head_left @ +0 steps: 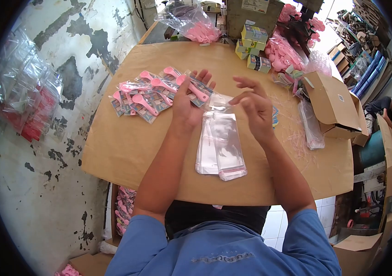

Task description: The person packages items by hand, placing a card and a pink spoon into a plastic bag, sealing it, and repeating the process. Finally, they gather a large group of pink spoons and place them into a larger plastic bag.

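My left hand (187, 106) holds a clear plastic bag with a pink spoon (195, 88) and a printed card in it. The bag's open end points right, toward my right hand (256, 108). That hand is curled, fingertips drawn together beside the bag's end; whatever they pinch is too small to make out. Below both hands, flat clear bags (227, 147) lie stacked in two overlapping rows on the table (159, 152). Left of my left hand is a heap of bagged pink spoons (144, 105) with cards. Part of a blue printed card (275, 117) shows behind my right wrist.
Card stacks (254, 37) stand at the back, beside bags of pink spoons (282, 53). At right are an open cardboard box (331, 106), a bundle of clear bags (310, 124) and thin pink strips (297, 145). A person (384, 108) sits far right.
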Demonstrator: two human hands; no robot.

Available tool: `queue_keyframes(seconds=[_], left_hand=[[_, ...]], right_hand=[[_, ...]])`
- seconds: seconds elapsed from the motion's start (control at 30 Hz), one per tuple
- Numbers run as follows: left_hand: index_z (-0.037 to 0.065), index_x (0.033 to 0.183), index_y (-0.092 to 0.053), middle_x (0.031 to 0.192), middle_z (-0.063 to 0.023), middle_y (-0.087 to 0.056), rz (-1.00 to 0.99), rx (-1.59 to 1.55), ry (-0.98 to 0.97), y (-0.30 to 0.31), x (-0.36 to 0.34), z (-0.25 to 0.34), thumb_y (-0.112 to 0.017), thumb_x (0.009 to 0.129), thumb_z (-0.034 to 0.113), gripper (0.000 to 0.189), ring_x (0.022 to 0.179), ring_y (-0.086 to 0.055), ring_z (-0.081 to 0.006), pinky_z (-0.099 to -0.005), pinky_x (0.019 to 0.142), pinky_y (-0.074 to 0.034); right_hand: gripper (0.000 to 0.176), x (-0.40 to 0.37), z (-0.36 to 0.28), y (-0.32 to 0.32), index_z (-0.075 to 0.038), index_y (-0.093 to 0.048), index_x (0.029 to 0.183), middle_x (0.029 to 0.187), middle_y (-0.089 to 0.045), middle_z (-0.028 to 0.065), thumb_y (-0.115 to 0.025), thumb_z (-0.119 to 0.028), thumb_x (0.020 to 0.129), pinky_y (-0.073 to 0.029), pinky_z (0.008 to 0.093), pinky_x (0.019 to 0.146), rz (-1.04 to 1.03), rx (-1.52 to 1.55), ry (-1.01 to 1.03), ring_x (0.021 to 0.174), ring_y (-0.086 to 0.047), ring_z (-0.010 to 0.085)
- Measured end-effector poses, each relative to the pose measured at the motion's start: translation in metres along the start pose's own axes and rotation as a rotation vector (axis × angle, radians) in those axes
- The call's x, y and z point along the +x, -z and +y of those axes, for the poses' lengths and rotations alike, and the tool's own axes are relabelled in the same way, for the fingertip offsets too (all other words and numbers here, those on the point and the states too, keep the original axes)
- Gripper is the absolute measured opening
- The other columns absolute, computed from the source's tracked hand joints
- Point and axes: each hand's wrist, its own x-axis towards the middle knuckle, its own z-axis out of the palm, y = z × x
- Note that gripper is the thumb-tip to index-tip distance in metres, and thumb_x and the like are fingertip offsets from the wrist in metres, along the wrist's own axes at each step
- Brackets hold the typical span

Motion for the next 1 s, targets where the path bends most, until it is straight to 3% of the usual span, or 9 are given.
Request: queue_keyframes(seconds=[0.23, 0.33, 0.4, 0.43, 0.53, 0.57, 0.77, 0.87, 1.0], left_hand=[[0.001, 0.143, -0.046, 0.146, -0.0227, -0.056, -0.154, 0.147, 0.198, -0.013, -0.015, -0.009, -0.048, 0.111, 0.029, 0.042, 0.139, -0.053, -0.0342, -0.0504, 0.116, -0.046], [0.001, 0.151, -0.041, 0.146, -0.0226, -0.057, -0.252, 0.150, 0.350, -0.006, -0.010, -0.018, -0.049, 0.111, 0.035, 0.053, 0.140, -0.052, -0.0316, -0.0485, 0.115, -0.046], [0.000, 0.153, -0.039, 0.144, -0.0212, -0.059, -0.261, 0.186, 0.410, 0.000, -0.010, -0.019, -0.051, 0.110, 0.038, 0.058, 0.139, -0.053, -0.0288, -0.0465, 0.114, -0.046], [0.000, 0.152, -0.040, 0.142, -0.0202, -0.060, -0.206, 0.278, 0.342, -0.001, -0.011, -0.019, -0.052, 0.110, 0.039, 0.059, 0.136, -0.055, -0.0274, -0.0447, 0.111, -0.048], [-0.002, 0.148, -0.047, 0.136, -0.0173, -0.064, -0.141, 0.483, 0.161, -0.009, -0.016, -0.017, -0.056, 0.109, 0.040, 0.059, 0.126, -0.062, -0.0229, -0.0390, 0.103, -0.051], [-0.002, 0.146, -0.049, 0.135, -0.0165, -0.066, -0.187, 0.506, 0.120, -0.013, -0.017, -0.015, -0.058, 0.108, 0.040, 0.057, 0.122, -0.064, -0.0212, -0.0369, 0.101, -0.052], [-0.001, 0.139, -0.060, 0.115, -0.0122, -0.074, -0.326, 0.770, -0.017, -0.024, -0.027, -0.019, -0.065, 0.106, 0.023, 0.041, 0.097, -0.071, -0.0119, -0.0271, 0.086, -0.057], [0.000, 0.141, -0.060, 0.100, -0.0075, -0.076, -0.291, 0.850, -0.045, -0.025, -0.028, -0.020, -0.067, 0.104, 0.015, 0.041, 0.085, -0.070, -0.0084, -0.0244, 0.081, -0.056], [0.004, 0.149, -0.056, 0.090, -0.0035, -0.075, -0.288, 1.132, -0.082, -0.030, -0.034, -0.021, -0.068, 0.102, 0.010, 0.049, 0.080, -0.065, -0.0039, -0.0218, 0.074, -0.052]], right_hand=[[0.032, 0.007, -0.012, -0.013, -0.016, -0.079, 0.113, 0.156, -0.051, 0.0126, -0.077, -0.003, 0.084, -0.045, 0.0455, 0.111, -0.068, -0.581, 0.045, 0.136, -0.052, 0.0346], [0.040, 0.006, -0.008, -0.010, -0.021, -0.079, 0.115, 0.157, -0.050, 0.0126, -0.080, -0.005, 0.079, -0.041, 0.0475, 0.115, -0.159, -0.546, 0.137, 0.143, -0.045, 0.0369], [0.036, 0.009, -0.010, -0.006, -0.017, -0.078, 0.117, 0.144, -0.060, 0.0120, -0.080, -0.005, 0.083, -0.046, 0.0432, 0.109, -0.102, -0.453, 0.156, 0.133, -0.054, 0.0312], [0.035, 0.010, -0.010, -0.003, -0.015, -0.078, 0.118, 0.137, -0.065, 0.0117, -0.080, -0.006, 0.084, -0.048, 0.0411, 0.105, -0.073, -0.407, 0.166, 0.128, -0.059, 0.0284], [0.023, -0.002, 0.002, 0.002, -0.005, -0.077, 0.115, 0.109, -0.074, 0.0057, -0.077, -0.008, 0.093, -0.051, 0.0316, 0.089, 0.091, 0.144, -0.382, 0.101, -0.066, 0.0165], [0.033, 0.001, 0.012, 0.004, 0.001, -0.067, 0.130, 0.089, -0.071, 0.0008, -0.074, -0.011, 0.099, -0.048, 0.0247, 0.076, 0.054, 0.032, -0.223, 0.082, -0.062, 0.0070], [0.067, 0.002, -0.001, -0.003, -0.004, -0.037, 0.155, 0.086, -0.070, 0.0036, -0.073, -0.012, 0.100, -0.050, 0.0267, 0.071, 0.048, 0.316, -0.485, 0.078, -0.061, 0.0063], [0.058, -0.002, 0.004, 0.003, -0.004, -0.046, 0.148, 0.089, -0.070, 0.0049, -0.074, -0.013, 0.099, -0.050, 0.0276, 0.070, 0.054, 0.089, -0.533, 0.080, -0.064, 0.0097], [0.042, 0.002, 0.001, 0.002, -0.005, -0.061, 0.131, 0.104, -0.069, 0.0104, -0.077, -0.013, 0.094, -0.052, 0.0341, 0.078, 0.251, -0.468, -0.182, 0.091, -0.065, 0.0223]])
